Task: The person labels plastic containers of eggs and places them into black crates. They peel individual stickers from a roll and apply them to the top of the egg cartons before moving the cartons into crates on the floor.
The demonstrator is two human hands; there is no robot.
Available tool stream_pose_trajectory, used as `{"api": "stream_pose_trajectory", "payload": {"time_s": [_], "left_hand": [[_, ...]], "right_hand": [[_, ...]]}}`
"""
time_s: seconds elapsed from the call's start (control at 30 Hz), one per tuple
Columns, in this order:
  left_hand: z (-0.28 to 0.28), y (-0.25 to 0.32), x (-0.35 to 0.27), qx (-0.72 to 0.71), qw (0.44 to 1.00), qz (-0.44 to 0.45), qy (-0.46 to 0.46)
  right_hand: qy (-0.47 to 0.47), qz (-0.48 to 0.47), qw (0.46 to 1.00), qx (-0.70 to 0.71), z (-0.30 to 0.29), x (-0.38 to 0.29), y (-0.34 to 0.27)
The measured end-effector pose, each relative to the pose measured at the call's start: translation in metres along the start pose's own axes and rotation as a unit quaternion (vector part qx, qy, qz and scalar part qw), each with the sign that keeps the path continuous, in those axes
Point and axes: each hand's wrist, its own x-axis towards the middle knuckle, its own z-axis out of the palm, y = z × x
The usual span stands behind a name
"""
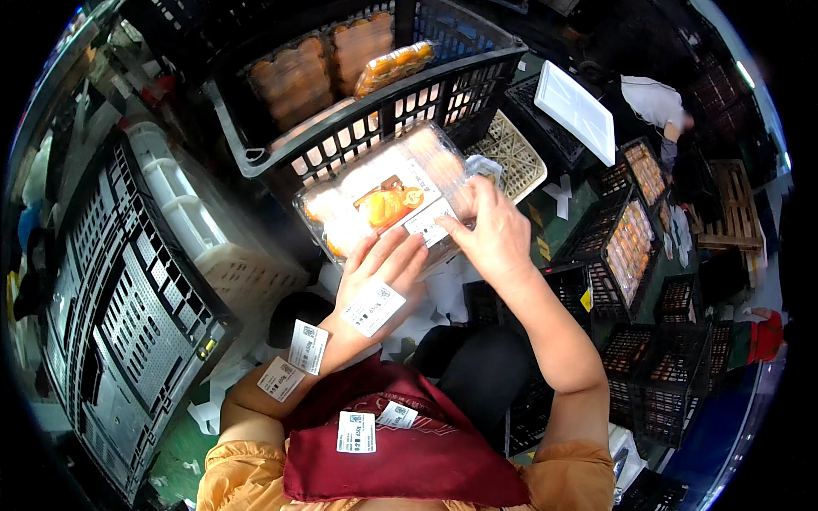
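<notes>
In front of the black crate, a clear plastic food pack [409,160] is tilted toward me, holding rows of pale-orange pieces. It bears a printed picture label [390,204] and a smaller white sticker [427,225]. My left hand [383,268] lies with its fingers on the pack's near edge; its thumb is hidden. At the right end, my right hand [495,223] grips the pack, thumb at the white sticker's corner. Similar printed stickers cling to my left hand and forearm [309,346]. Two more are on my dark red apron [356,432].
A black plastic crate [377,121] ahead holds more packs [294,83]. Stacked crates [134,306] stand close on my left. To the right are a white foam lid [575,112], a crate of packs [629,252] and more black crates [664,377]. Another person's white-clad part [652,102] shows far right.
</notes>
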Motion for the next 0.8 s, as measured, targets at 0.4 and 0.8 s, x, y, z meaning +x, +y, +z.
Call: {"api": "stream_pose_trajectory", "payload": {"time_s": [0.4,0.8], "left_hand": [[0.002,-0.038,-0.022,-0.055,0.967,-0.228,0.100],[0.001,0.017,-0.028,-0.110,0.979,-0.098,0.141]], "right_hand": [[-0.117,0.251,0.849,0.450,0.028,0.009,0.060],[0.155,0.242,0.441,0.850,0.012,-0.074,0.004]]}}
